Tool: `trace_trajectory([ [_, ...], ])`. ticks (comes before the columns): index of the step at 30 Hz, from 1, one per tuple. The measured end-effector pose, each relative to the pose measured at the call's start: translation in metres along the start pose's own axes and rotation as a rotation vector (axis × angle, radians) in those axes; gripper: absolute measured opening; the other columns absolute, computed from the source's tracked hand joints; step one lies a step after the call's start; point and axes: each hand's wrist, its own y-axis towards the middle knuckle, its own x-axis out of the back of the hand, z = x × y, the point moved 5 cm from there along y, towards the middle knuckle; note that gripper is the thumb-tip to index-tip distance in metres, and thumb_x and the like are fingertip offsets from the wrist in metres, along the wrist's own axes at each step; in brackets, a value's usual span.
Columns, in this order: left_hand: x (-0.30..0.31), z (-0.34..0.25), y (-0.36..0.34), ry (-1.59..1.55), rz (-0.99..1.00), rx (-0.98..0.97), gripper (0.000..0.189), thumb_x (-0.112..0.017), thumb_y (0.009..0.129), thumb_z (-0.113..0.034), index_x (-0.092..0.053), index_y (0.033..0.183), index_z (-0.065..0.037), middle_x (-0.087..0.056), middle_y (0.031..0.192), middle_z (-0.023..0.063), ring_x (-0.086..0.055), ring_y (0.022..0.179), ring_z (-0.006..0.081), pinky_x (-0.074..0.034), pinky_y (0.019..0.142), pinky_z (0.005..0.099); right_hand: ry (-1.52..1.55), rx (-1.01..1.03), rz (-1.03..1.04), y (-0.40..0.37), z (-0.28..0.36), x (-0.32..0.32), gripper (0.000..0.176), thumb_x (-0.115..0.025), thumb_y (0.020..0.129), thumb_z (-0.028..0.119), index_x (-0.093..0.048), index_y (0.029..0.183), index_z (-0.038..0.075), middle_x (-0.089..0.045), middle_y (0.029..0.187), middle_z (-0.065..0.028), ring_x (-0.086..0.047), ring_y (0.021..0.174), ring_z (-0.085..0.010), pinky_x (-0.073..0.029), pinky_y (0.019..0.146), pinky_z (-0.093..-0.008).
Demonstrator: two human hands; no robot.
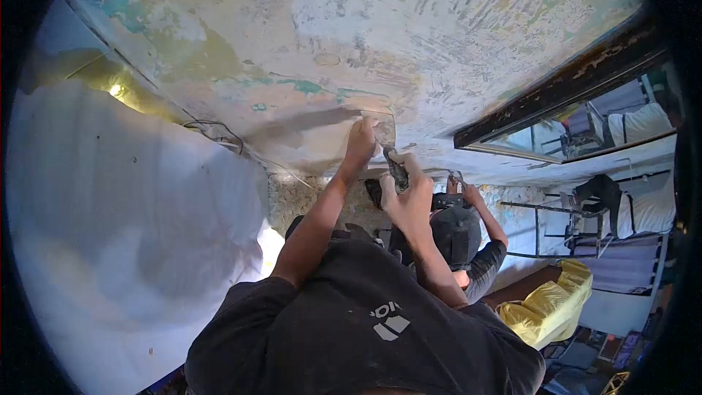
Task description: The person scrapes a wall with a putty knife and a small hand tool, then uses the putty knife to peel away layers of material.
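Note:
A scraper [397,170] with a dark, dirty handle is gripped in my right hand [411,201], its broad blade lying against the patchy wall [351,36]. My left hand [361,143] is closed at the blade's left side, touching it near the wall; what its fingers press is partly hidden. Around the blade the plaster is pale and smooth, with green and beige patches above it. A shadow falls on the wall to the left of my left hand.
Close on my right, a person in a dark cap [456,235] works with raised hands at the wall. A dark-framed mirror [585,121] is at the upper right. White sheeting [131,227] hangs at left; a yellow cover [548,307] and metal frame [537,230] stand right.

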Motion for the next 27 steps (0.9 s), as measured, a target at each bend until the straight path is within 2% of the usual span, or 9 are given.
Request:
trace_trajectory([
  [6, -0.002, -0.004, 0.001, -0.079, 0.031, 0.049, 0.033, -0.042, 0.093, -0.027, -0.056, 0.102, 0.002, -0.05, 0.098, 0.0157, -0.054, 0.059, 0.0171, -0.043, 0.046, 0.0308, 0.014, -0.055, -0.045, 0.005, 0.002, -0.001, 0.025, -0.059, 0.074, 0.007, -0.059, 0.096, -0.004, -0.064, 0.077, -0.0237, -0.065, 0.072, -0.0383, -0.05, 0.066, -0.0387],
  [9, -0.002, 0.001, 0.003, -0.111, -0.034, 0.124, 0.035, -0.044, 0.092, -0.031, -0.057, 0.097, 0.001, -0.05, 0.092, 0.0131, -0.052, 0.056, 0.0164, -0.042, 0.045, 0.0297, -0.011, 0.016, -0.078, 0.007, 0.005, 0.0, 0.023, -0.059, 0.074, 0.007, -0.059, 0.094, -0.005, -0.063, 0.075, -0.0238, -0.065, 0.07, -0.0383, -0.051, 0.066, -0.0386],
  [12, -0.004, 0.011, 0.016, -0.273, 0.022, 0.152, 0.035, -0.044, 0.09, -0.034, -0.056, 0.093, -0.001, -0.051, 0.075, 0.0091, -0.05, 0.053, 0.0154, -0.039, 0.044, 0.0291, -0.023, 0.064, -0.095, 0.014, 0.007, 0.003, 0.021, -0.059, 0.075, 0.008, -0.059, 0.092, -0.004, -0.062, 0.073, -0.0238, -0.064, 0.066, -0.0368, -0.049, 0.061, -0.0383],
  [14, -0.007, -0.005, 0.01, -0.224, 0.119, 0.163, 0.034, -0.043, 0.089, -0.033, -0.057, 0.089, -0.002, -0.049, 0.063, 0.0058, -0.048, 0.05, 0.0148, -0.037, 0.043, 0.0294, -0.036, -0.091, -0.007, 0.02, 0.007, 0.005, 0.019, -0.059, 0.075, 0.008, -0.059, 0.09, -0.004, -0.061, 0.07, -0.0237, -0.063, 0.062, -0.0352, -0.048, 0.057, -0.0382],
  [18, -0.01, -0.001, 0.005, -0.285, 0.031, 0.237, 0.033, -0.043, 0.089, -0.033, -0.058, 0.085, -0.003, -0.051, 0.062, 0.0052, -0.047, 0.048, 0.0143, -0.037, 0.043, 0.0293, -0.015, -0.092, -0.007, 0.021, 0.004, 0.007, 0.018, -0.057, 0.075, 0.007, -0.059, 0.088, -0.006, -0.059, 0.066, -0.0225, -0.06, 0.059, -0.0283, -0.046, 0.06, -0.0348],
  [20, -0.008, -0.007, 0.006, -0.136, -0.033, -0.168, 0.035, -0.043, 0.089, -0.033, -0.058, 0.081, -0.003, -0.051, 0.063, 0.0057, -0.046, 0.047, 0.0137, -0.036, 0.042, 0.0286, -0.003, -0.058, -0.017, 0.017, 0.009, 0.012, 0.018, -0.057, 0.075, 0.007, -0.059, 0.088, -0.005, -0.059, 0.067, -0.0223, -0.059, 0.058, -0.0283, -0.046, 0.06, -0.0349],
  [21, -0.007, -0.013, 0.007, -0.136, -0.034, -0.169, 0.035, -0.043, 0.089, -0.033, -0.058, 0.081, -0.003, -0.051, 0.063, 0.0057, -0.046, 0.047, 0.0137, -0.036, 0.042, 0.0286, -0.002, -0.058, -0.016, 0.018, 0.006, 0.01, 0.018, -0.057, 0.075, 0.007, -0.059, 0.088, -0.005, -0.059, 0.067, -0.0223, -0.059, 0.058, -0.0283, -0.046, 0.06, -0.0349],
  [23, -0.012, -0.015, 0.003, -0.325, 0.063, 0.187, 0.037, -0.041, 0.09, -0.035, -0.057, 0.082, -0.002, -0.051, 0.061, 0.0062, -0.046, 0.046, 0.0134, -0.036, 0.041, 0.0282, -0.018, 0.013, -0.076, 0.015, 0.002, 0.009, 0.017, -0.057, 0.075, 0.006, -0.059, 0.088, -0.005, -0.06, 0.069, -0.0224, -0.062, 0.061, -0.0296, -0.047, 0.062, -0.0346],
  [27, -0.009, -0.018, -0.001, -0.251, 0.057, 0.175, 0.037, -0.041, 0.09, -0.035, -0.056, 0.081, -0.002, -0.05, 0.059, 0.0066, -0.045, 0.045, 0.0138, -0.035, 0.041, 0.0285, -0.043, -0.054, -0.02, 0.015, 0.004, 0.01, 0.017, -0.056, 0.075, 0.006, -0.058, 0.088, -0.005, -0.062, 0.074, -0.0237, -0.065, 0.068, -0.0334, -0.049, 0.066, -0.0342],
])
